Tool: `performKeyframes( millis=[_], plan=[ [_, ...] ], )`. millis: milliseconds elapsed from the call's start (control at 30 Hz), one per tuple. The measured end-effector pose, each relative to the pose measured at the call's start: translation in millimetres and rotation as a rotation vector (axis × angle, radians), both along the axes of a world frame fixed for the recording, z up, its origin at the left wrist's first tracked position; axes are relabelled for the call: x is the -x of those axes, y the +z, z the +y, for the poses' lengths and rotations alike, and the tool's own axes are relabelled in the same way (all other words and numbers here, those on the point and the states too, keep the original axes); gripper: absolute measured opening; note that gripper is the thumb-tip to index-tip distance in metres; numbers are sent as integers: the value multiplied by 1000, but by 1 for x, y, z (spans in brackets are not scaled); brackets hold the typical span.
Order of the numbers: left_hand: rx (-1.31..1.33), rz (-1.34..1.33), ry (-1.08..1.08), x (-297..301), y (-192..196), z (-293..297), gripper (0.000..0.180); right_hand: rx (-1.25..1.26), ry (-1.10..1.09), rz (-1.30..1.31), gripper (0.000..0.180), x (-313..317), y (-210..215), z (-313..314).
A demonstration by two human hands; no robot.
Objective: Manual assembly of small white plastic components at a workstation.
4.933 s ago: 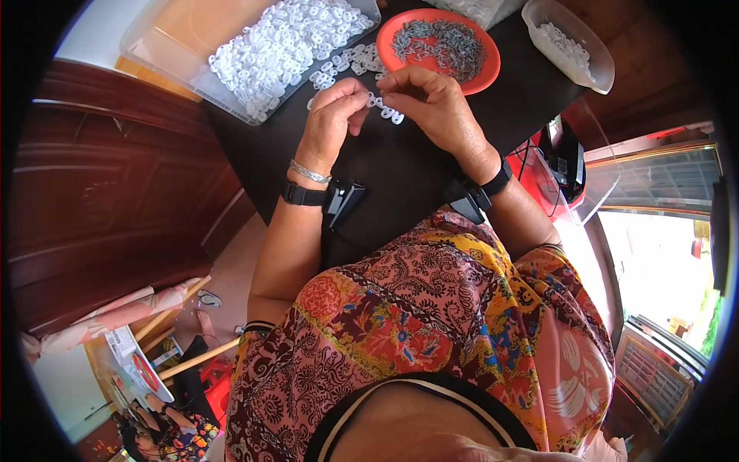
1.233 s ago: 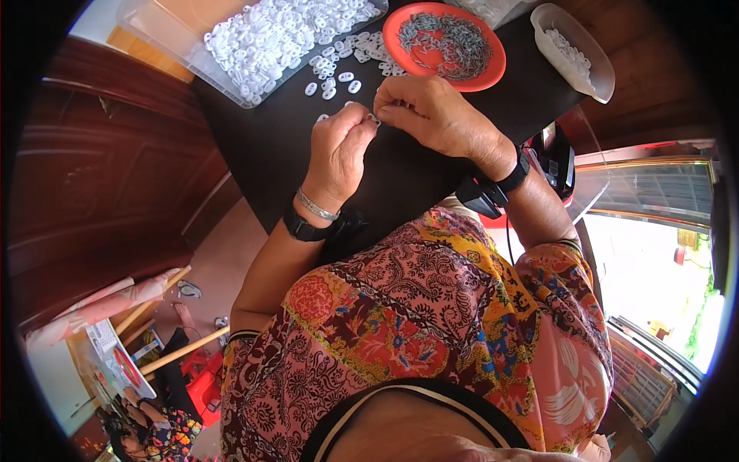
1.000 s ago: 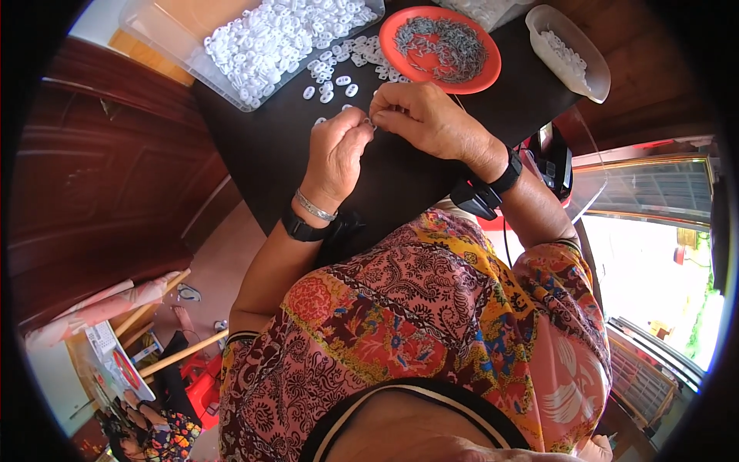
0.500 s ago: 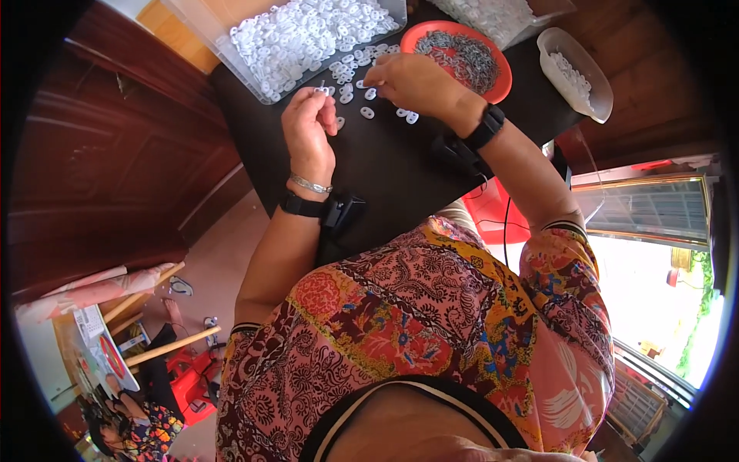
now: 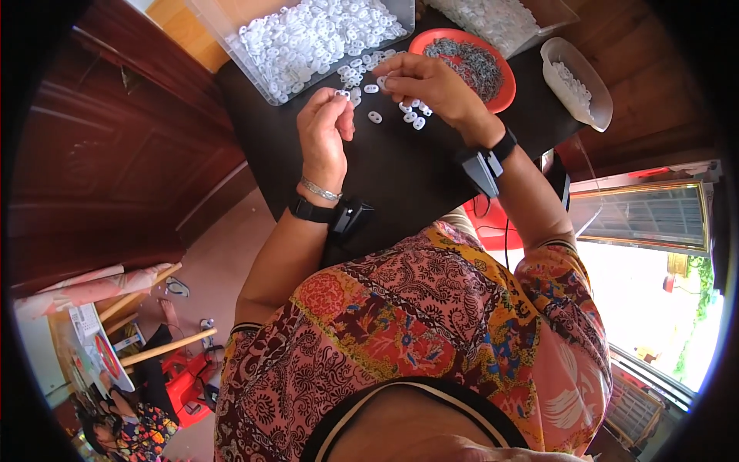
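My left hand [image 5: 326,131] is closed in a pinch, its fingertips holding a small white plastic piece [image 5: 342,94]. To its right my right hand [image 5: 439,88] reaches over the table, palm down; a white two-hole oval piece [image 5: 382,82] shows at its thumb and fingertips, pinched there. Between and below the hands lie single white pieces, among them one oval piece [image 5: 375,117] and a small group [image 5: 418,122] under my right hand. A loose heap of white pieces [image 5: 352,75] sits just beyond my left fingertips.
A clear bin [image 5: 271,96] full of white pieces stands at the far left of the dark table [image 5: 385,185]. Beyond my right hand is a red dish [image 5: 508,94] of small grey metal parts. A whitish tub [image 5: 604,115] stands far right; another person [image 5: 127,431] sits lower left.
My right hand has turned and now pinches a white piece at its fingertips. More white pieces show below it. The whole view has shifted slightly; my left hand keeps its pinch.
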State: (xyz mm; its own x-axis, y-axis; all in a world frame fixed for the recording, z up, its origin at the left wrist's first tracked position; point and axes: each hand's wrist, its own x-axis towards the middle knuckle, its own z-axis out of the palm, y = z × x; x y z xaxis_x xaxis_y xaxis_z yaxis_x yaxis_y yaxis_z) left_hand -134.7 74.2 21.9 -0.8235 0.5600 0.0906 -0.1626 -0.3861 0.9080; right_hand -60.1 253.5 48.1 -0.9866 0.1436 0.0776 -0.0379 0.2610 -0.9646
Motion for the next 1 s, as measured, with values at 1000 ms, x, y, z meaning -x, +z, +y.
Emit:
performKeyframes(
  millis=[1000],
  plan=[
    [197,221,-201,-21,9,2,18,573,-125,90,21,-42,-18,-22]
  ],
)
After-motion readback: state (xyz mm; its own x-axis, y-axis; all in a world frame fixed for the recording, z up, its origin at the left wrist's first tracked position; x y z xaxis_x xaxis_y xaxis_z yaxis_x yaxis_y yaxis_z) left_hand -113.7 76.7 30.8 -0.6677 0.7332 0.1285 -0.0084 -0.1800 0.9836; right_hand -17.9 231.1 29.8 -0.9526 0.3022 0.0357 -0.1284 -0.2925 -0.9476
